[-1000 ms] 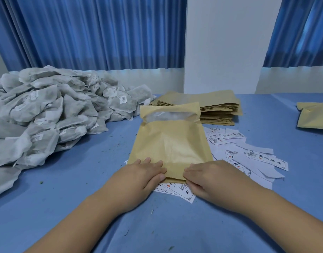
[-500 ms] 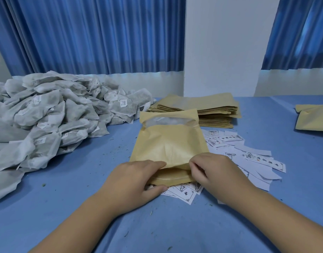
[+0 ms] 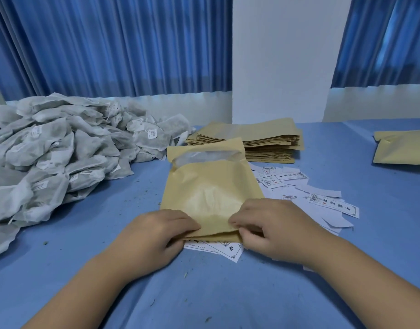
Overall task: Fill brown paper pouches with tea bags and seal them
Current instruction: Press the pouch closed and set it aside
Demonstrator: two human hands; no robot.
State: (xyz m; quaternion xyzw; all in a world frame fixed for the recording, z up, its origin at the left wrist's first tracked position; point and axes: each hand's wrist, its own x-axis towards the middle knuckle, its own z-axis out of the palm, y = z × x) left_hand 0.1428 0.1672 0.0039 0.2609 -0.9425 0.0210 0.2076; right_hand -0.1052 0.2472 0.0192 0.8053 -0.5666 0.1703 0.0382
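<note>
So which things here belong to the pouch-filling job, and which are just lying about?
Job: brown pouch, gripped at its near edge by left hand and right hand; tea bag heap; stack of empty pouches; pouch at the right edge.
Lying about: printed paper slips, possibly labels; blue curtains.

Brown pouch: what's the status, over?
Left hand and right hand pinch near edge of pouch. Pouch lies on paper labels. Nothing blocking.

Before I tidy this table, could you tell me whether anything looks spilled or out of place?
Yes: small dark crumbs dot the blue tablecloth, and white printed paper slips lie scattered askew, some under the brown paper pouch that the left hand and right hand grip.
</note>
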